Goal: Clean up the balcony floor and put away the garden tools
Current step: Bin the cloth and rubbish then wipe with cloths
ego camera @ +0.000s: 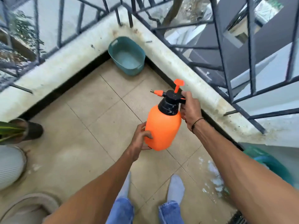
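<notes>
Holding the orange sprayer [162,128]: your right hand [191,109] grips its handle, left hand [142,138] cups the tank. Not stowed yet; teal tub [127,56] sits on the floor [90,126].

Both hands [142,136] [190,107] outstretched, gripping

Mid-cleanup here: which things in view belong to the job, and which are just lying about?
Part of the job:
- orange sprayer, held by left hand and right hand
- teal tub in the corner
- tiled floor

Just lying about:
- white ribbed pot
- dark plant pot
- railing
</notes>
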